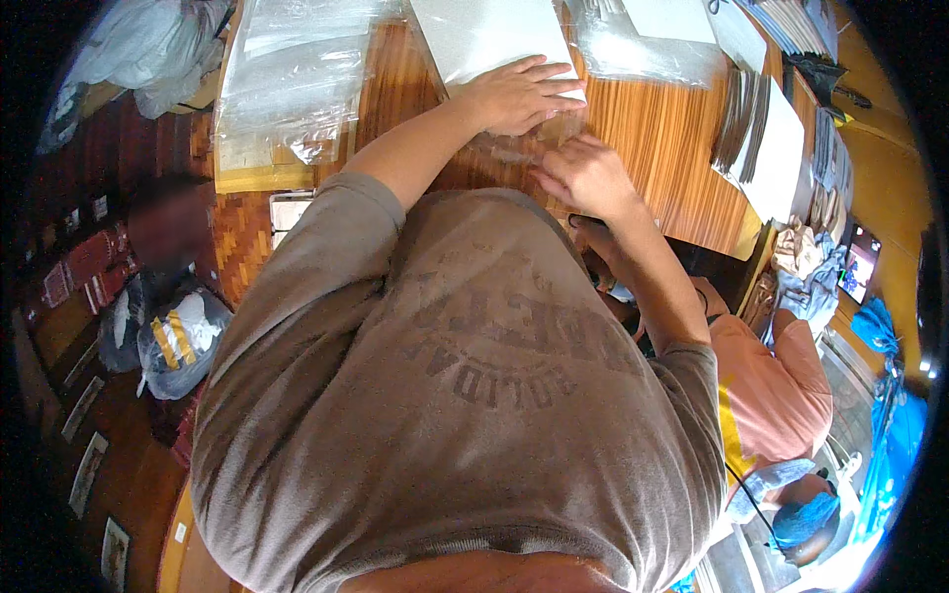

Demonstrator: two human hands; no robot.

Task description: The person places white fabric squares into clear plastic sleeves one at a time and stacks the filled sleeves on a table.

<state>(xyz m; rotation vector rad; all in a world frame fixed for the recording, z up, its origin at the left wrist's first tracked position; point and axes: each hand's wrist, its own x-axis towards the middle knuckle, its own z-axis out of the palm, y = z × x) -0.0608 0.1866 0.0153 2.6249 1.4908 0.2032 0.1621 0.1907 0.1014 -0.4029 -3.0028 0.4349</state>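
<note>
My left hand [524,96] lies flat with its fingers stretched out over the lower end of a white sheet or board [489,40] on the striped wooden table [643,148]. Clear plastic film [509,150] sticks out below that sheet, towards my body. At the film's near right edge, my right hand [591,178] is closed, its fingers curled and pinching the plastic. Part of the grip is hidden by the fingers themselves.
Clear plastic bags [297,89] lie at the table's left, and more plastic-wrapped white sheets [647,49] at the far right. A fanned stack [751,119] sits at the right edge. Beyond it, a person in a pink shirt [776,395] sits close by. A filled bag [183,336] stands lower left.
</note>
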